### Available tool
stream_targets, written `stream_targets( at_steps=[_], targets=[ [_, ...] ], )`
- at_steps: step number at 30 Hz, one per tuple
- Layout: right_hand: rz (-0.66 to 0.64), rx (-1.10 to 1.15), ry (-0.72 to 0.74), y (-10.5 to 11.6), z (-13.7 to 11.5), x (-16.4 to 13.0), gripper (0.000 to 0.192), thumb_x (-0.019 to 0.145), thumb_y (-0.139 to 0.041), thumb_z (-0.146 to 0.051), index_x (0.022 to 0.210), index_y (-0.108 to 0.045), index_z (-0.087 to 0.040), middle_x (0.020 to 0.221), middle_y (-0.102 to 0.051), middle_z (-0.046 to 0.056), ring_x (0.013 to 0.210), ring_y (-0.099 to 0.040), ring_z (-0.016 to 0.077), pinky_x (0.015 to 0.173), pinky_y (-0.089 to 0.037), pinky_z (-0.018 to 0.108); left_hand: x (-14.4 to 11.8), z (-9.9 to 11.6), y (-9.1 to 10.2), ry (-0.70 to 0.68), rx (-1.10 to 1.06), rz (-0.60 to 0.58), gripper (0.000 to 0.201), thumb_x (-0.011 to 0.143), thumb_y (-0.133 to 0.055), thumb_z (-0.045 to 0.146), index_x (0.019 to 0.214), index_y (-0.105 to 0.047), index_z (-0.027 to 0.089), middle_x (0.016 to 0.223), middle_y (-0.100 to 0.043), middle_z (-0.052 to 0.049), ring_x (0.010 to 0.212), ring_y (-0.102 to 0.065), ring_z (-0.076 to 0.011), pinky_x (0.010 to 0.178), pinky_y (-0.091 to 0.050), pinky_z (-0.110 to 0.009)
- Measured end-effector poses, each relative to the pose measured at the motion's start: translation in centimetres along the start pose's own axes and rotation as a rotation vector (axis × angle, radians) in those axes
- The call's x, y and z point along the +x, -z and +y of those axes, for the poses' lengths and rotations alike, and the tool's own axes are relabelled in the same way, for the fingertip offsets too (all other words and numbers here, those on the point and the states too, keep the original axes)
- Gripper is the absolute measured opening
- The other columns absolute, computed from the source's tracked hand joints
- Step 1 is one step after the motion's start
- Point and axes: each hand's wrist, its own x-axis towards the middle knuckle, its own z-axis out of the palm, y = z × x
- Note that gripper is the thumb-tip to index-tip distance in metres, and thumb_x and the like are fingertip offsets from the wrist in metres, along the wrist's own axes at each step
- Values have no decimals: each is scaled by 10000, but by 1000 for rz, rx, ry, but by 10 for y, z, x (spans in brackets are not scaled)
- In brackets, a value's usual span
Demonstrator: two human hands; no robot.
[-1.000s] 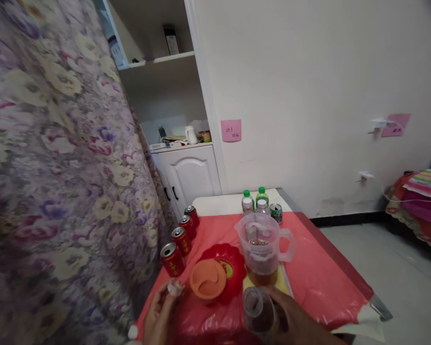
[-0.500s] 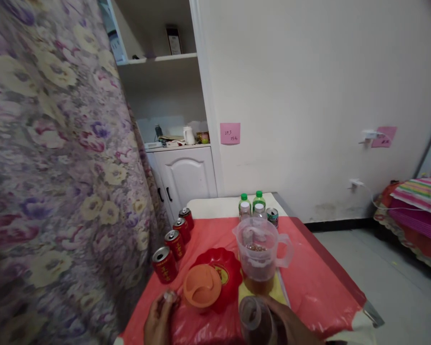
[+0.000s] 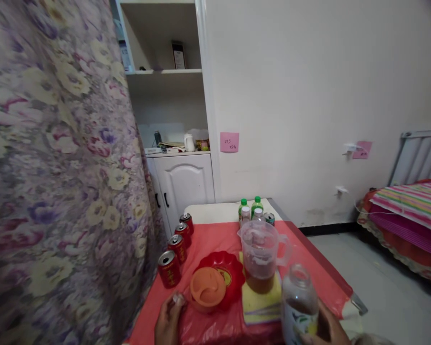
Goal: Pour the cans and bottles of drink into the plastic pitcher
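R hand has fingers wrapped round a clear btl, long axis approx upright, L hand pinches a small whitish item in its fingers, & the handled jug stands on a yellow cloth just beyond the btl, to its left, nearer R hand.

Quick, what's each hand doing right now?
Left hand: closed on a small whitish thing, too blurred to identify.
Right hand: closed around an uncapped bottle.

Pale thing in left hand too small for me to identify, right hand partly behind a bottle whose base my view crops, white-capped bottles partly hidden by the jug
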Motion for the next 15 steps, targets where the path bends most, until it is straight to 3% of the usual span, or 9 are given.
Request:
stream_targets(
  at_steps=[7, 12, 15],
  targets=[
    [227, -27, 45, 5, -23, -20, 833, 595, -794, -555, 1315, -554, -212, 1264, -703, 162, 1216, -614, 410, 997, -514, 496, 1, 3, 0, -2, 3, -27, 587, 641, -711, 584, 1048, -650, 165, 1060, -728, -97, 1081, -662, -341, 1032, -463, -480],
    [236, -96, 50, 18, -30, -22, 817, 616, -776, -514, 1336, -564, -192, 1146, -754, 150, 1098, -680, 409, 914, -565, 484, -1, 10, -3, 2, 3, -13, 592, 601, -726, 582, 1013, -666, 161, 1033, -736, -96, 1082, -660, -348, 1031, -465, -479],
    [231, -174, 64, 33, -19, -19, 806, 624, -777, -487, 1339, -563, -184, 1188, -740, 157, 1147, -658, 405, 964, -542, 482, -3, 13, -3, 6, 5, -19, 603, 580, -736, 577, 1003, -676, 152, 1026, -748, -103, 1065, -676, -345, 1011, -487, -465]
  ],
)
